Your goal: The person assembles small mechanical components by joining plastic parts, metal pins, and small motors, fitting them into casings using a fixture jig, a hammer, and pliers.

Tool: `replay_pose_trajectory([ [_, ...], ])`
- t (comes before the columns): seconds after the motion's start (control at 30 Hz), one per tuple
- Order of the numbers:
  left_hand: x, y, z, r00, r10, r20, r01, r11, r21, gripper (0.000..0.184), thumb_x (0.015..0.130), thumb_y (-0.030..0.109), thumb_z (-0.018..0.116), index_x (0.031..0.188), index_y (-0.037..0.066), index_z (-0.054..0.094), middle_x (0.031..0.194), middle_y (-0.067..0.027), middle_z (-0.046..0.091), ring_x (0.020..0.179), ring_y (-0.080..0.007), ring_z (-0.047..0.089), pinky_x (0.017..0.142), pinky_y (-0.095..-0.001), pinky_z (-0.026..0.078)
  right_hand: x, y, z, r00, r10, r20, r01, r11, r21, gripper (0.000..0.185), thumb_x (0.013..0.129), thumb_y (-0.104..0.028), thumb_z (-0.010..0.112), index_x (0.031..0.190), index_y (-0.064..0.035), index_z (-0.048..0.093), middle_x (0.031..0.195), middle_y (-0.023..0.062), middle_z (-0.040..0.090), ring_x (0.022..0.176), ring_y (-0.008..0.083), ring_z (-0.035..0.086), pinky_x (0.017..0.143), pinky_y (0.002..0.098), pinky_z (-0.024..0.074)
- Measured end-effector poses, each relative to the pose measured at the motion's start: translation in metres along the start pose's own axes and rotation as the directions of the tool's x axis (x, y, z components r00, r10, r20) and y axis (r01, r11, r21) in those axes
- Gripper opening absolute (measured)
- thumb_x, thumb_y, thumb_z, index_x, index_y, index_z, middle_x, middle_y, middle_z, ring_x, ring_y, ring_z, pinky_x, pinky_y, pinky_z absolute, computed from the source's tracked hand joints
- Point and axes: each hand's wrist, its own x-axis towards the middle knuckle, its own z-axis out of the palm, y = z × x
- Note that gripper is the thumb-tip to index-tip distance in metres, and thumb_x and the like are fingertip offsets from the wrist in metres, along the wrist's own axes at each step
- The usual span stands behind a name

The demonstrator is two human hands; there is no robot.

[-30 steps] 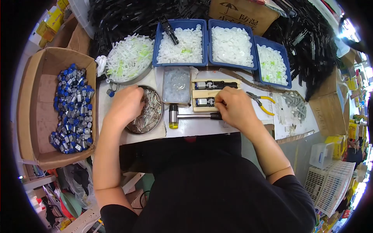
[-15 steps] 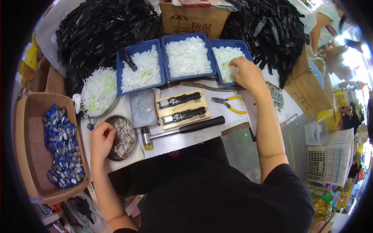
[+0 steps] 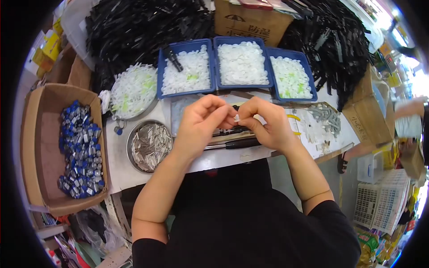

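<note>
My left hand (image 3: 199, 127) and my right hand (image 3: 268, 125) meet over the middle of the bench, fingertips nearly touching. A small white plastic piece (image 3: 237, 118) shows at the pinched fingers of my right hand. The left fingers are also pinched together, and what they hold, if anything, is hidden. Beneath the hands lie the wooden fixture with black parts, mostly covered, and the hammer, whose black handle (image 3: 242, 143) sticks out. Yellow pliers handles (image 3: 293, 117) peek out behind my right hand. A round metal bowl (image 3: 130, 149) of thin metal pins stands left of my left forearm.
Three blue trays (image 3: 215, 67) of small white pieces line the back. A round dish of white strips (image 3: 134, 91) sits left of them. Black parts (image 3: 134, 35) pile up behind. A cardboard box (image 3: 29, 147) of blue-and-metal pieces stands left; grey pieces (image 3: 326, 118) lie right.
My right hand has left the right-hand blue tray, and my left hand has left the bowl of pins. Both have come together over the fixture. The view has shifted slightly.
</note>
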Motion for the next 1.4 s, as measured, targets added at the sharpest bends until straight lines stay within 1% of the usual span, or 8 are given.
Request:
replay_pose_trajectory([
  [0.37,-0.004,-0.001,-0.003,0.999,-0.001,0.048,0.008,0.988,-0.153,0.008,0.062,0.006,0.036,0.062,0.000,0.040,0.057,-0.0045,0.043,0.049,-0.0070,0.041,0.046,-0.0155,0.035,0.001,0.003,0.012,0.997,-0.082,-0.013,0.083,0.989,0.122,0.008,0.051,0.003,0.043,0.054,-0.0015,0.037,0.056,0.0058,0.035,0.050,0.0146,0.038,0.043,0.0202,0.0317],
  [0.47,-0.009,0.000,-0.004,0.998,-0.058,0.029,0.060,0.996,-0.071,0.007,0.062,0.005,0.037,0.062,-0.001,0.040,0.055,-0.0047,0.043,0.048,-0.0072,0.041,0.045,-0.0155,0.035,-0.003,0.002,0.020,0.994,0.105,-0.003,-0.093,0.889,0.449,0.008,0.053,0.003,0.042,0.057,-0.0007,0.037,0.064,0.0059,0.035,0.051,0.0102,0.036,0.044,0.0172,0.0301],
  [0.63,-0.004,-0.005,-0.008,0.990,-0.080,-0.115,0.080,0.997,-0.008,0.008,0.061,0.006,0.038,0.061,-0.001,0.040,0.053,-0.0042,0.043,0.046,-0.0062,0.042,0.041,-0.0137,0.034,0.002,0.004,0.019,0.987,-0.156,-0.034,0.147,0.972,-0.185,0.008,0.052,0.001,0.042,0.058,-0.0007,0.038,0.054,0.0073,0.038,0.046,0.0189,0.041,0.040,0.0218,0.0329],
  [0.73,-0.006,-0.008,-0.006,0.982,-0.024,-0.185,0.051,0.989,0.139,0.008,0.061,0.005,0.038,0.063,-0.002,0.041,0.053,-0.0060,0.043,0.047,-0.0098,0.042,0.041,-0.0154,0.033,0.004,0.005,0.016,0.995,-0.087,0.039,0.093,0.972,-0.217,0.007,0.052,0.002,0.041,0.056,-0.0011,0.036,0.051,0.0083,0.038,0.046,0.0215,0.040,0.039,0.0244,0.0318],
  [0.8,-0.008,-0.014,-0.012,0.914,0.395,0.098,-0.340,0.608,0.717,0.011,0.059,0.003,0.037,0.068,-0.003,0.041,0.056,-0.0092,0.042,0.050,-0.0171,0.042,0.043,-0.0205,0.033,0.005,0.009,0.016,0.994,-0.062,0.089,0.082,0.967,-0.243,0.007,0.052,0.002,0.040,0.054,-0.0011,0.035,0.051,0.0086,0.037,0.045,0.0221,0.039,0.038,0.0252,0.0313],
  [0.93,-0.014,-0.016,-0.026,0.891,0.419,0.173,-0.333,0.346,0.877,0.019,0.060,0.002,0.034,0.077,-0.002,0.039,0.066,-0.0093,0.038,0.053,-0.0143,0.039,0.049,-0.0186,0.031,0.007,0.013,0.017,0.992,0.123,0.002,-0.119,0.965,-0.235,0.006,0.051,0.004,0.038,0.053,-0.0004,0.034,0.051,0.0095,0.036,0.046,0.0230,0.038,0.040,0.0254,0.0307],
  [1.1,-0.015,-0.015,-0.023,0.964,0.214,-0.157,-0.135,0.905,0.403,0.016,0.063,0.005,0.033,0.076,-0.001,0.040,0.058,-0.0057,0.039,0.053,-0.0101,0.038,0.047,-0.0176,0.030,0.008,0.010,0.034,1.000,-0.001,-0.008,0.001,0.998,-0.064,0.006,0.052,0.004,0.038,0.054,-0.0001,0.033,0.051,0.0091,0.034,0.046,0.0209,0.036,0.040,0.0230,0.0295],
  [1.4,-0.037,-0.017,-0.015,0.888,0.367,-0.277,-0.267,0.902,0.339,0.013,0.063,0.003,0.033,0.070,-0.002,0.042,0.061,-0.0049,0.039,0.052,-0.0089,0.038,0.046,-0.0156,0.030,-0.001,-0.010,0.065,0.986,0.044,-0.160,-0.033,0.997,0.072,0.008,0.053,0.006,0.037,0.055,-0.0005,0.034,0.050,0.0080,0.034,0.043,0.0181,0.036,0.039,0.0217,0.0302],
])
